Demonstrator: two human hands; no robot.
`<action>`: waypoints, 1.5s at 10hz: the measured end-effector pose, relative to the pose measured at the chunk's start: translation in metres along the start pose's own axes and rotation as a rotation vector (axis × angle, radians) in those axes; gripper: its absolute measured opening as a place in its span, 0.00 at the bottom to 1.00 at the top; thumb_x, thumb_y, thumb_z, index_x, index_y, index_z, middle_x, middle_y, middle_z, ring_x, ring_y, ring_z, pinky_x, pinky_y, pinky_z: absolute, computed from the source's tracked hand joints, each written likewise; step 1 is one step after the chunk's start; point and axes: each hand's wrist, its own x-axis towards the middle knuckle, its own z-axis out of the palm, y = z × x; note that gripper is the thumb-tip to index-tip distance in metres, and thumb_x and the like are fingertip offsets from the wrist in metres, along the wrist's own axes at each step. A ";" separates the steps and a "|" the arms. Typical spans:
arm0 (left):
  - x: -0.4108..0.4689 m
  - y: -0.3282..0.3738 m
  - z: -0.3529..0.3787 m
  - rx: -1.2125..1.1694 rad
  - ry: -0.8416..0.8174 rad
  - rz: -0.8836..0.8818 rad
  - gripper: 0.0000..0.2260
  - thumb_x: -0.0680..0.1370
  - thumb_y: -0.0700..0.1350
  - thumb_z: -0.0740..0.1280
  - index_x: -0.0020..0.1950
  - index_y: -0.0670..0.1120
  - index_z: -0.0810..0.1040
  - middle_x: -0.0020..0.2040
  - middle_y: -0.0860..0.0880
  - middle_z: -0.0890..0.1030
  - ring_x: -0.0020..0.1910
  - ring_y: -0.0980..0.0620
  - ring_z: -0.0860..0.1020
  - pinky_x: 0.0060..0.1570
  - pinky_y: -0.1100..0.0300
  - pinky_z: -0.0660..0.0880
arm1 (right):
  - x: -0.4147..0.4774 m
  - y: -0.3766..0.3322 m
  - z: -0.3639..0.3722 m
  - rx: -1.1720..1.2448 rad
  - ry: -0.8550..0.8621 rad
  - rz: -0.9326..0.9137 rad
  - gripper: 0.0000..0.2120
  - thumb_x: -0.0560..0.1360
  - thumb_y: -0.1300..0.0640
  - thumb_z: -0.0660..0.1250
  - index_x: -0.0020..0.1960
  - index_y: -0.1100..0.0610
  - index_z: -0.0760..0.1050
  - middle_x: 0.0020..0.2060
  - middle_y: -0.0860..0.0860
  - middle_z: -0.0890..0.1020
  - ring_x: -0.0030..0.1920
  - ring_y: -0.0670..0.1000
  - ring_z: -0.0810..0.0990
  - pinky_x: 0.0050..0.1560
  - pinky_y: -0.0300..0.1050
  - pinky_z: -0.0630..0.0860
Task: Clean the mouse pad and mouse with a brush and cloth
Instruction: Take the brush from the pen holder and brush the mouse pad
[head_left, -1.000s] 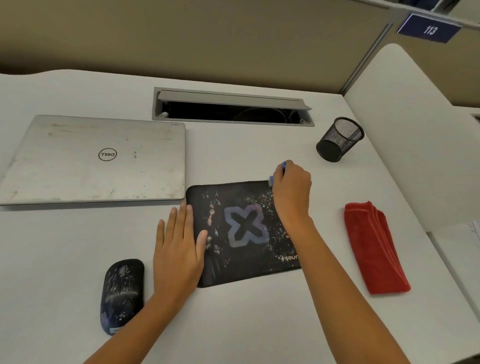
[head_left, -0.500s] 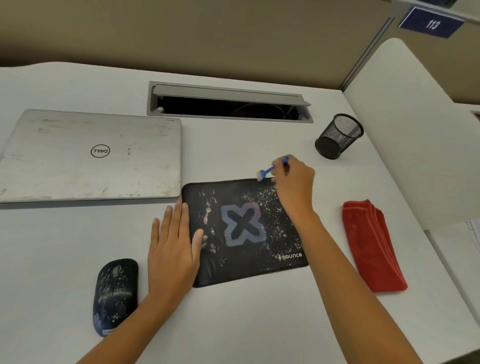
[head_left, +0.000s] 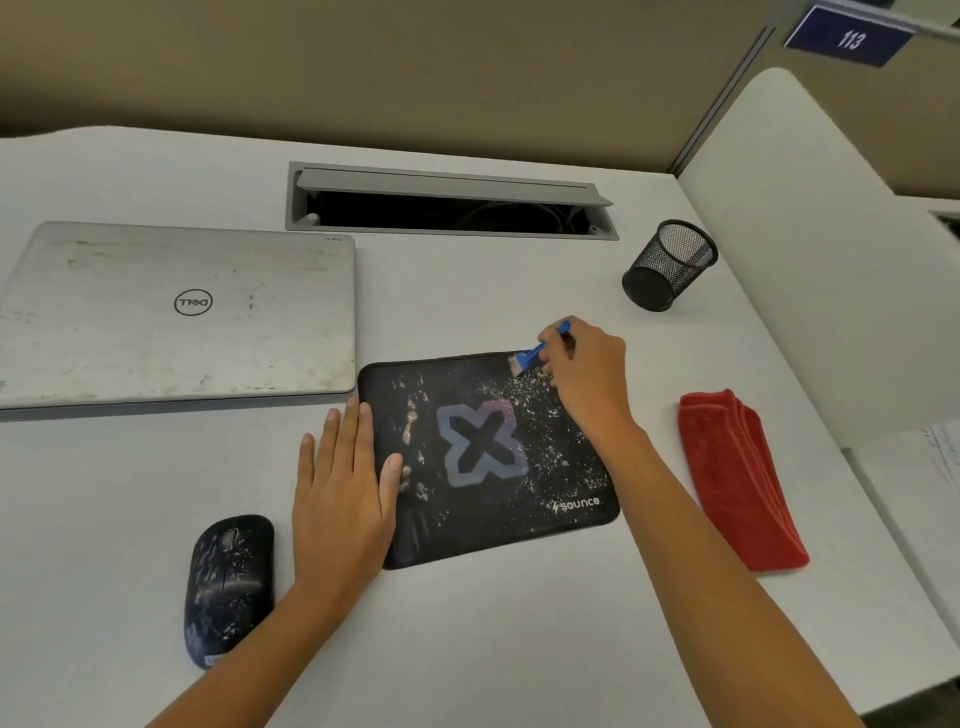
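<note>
1. While the left hand (head_left: 343, 499) lies palm down on the desk (head_left: 467, 649), its fingers are straight and close together, pointing away from the person. The thumb spreads to the right and rests on the left edge of the mouse pad (head_left: 488, 525). This hand grasps nothing.
2. The left forearm enters from the lower edge of the view and runs up and to the right, passing just beside the mouse (head_left: 228, 582).
3. The right hand (head_left: 587, 374) is positioned at the far right corner of the pad. Its fingers are curled and pinch the handle of the blue brush (head_left: 535, 356) against the thumb.
4. The brush handle tilts up and to the right. The bristle head points down and to the left and sits at the far edge of the pad; firm contact cannot be confirmed.
5. The right forearm enters from the lower right and crosses the right side of the pad.
6. The mouse pad is black, lies near the centre of the desk and is slightly rotated. Pale specks cover its far right area; larger crumbs lie toward its left side.
7. The mouse is dark and speckled. It lies left of the left hand, apart from the pad.
8. The red cloth (head_left: 737, 483) lies folded to the right of the pad, apart from both hands.
9. A closed silver laptop (head_left: 176, 312) lies at the far left; a black mesh cup (head_left: 670, 265) stands at the far right.
</note>
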 end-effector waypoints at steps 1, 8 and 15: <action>0.000 0.000 0.000 0.013 -0.002 -0.004 0.29 0.81 0.57 0.43 0.78 0.42 0.56 0.78 0.45 0.59 0.78 0.46 0.55 0.76 0.47 0.50 | 0.007 0.010 -0.012 -0.154 0.210 0.066 0.12 0.81 0.59 0.58 0.53 0.65 0.78 0.43 0.58 0.83 0.41 0.53 0.81 0.37 0.37 0.70; 0.000 0.001 0.000 0.010 0.004 -0.006 0.29 0.81 0.56 0.44 0.78 0.42 0.57 0.78 0.45 0.59 0.77 0.46 0.56 0.76 0.48 0.50 | 0.011 0.017 -0.016 -0.248 0.188 0.099 0.11 0.81 0.59 0.56 0.54 0.63 0.75 0.46 0.59 0.81 0.45 0.55 0.80 0.44 0.48 0.75; 0.000 0.001 0.001 0.002 0.003 -0.005 0.29 0.81 0.56 0.44 0.78 0.43 0.56 0.78 0.46 0.58 0.78 0.47 0.55 0.76 0.47 0.50 | -0.002 -0.014 0.015 0.046 -0.066 -0.055 0.11 0.81 0.56 0.57 0.53 0.58 0.77 0.43 0.54 0.83 0.37 0.50 0.79 0.38 0.44 0.76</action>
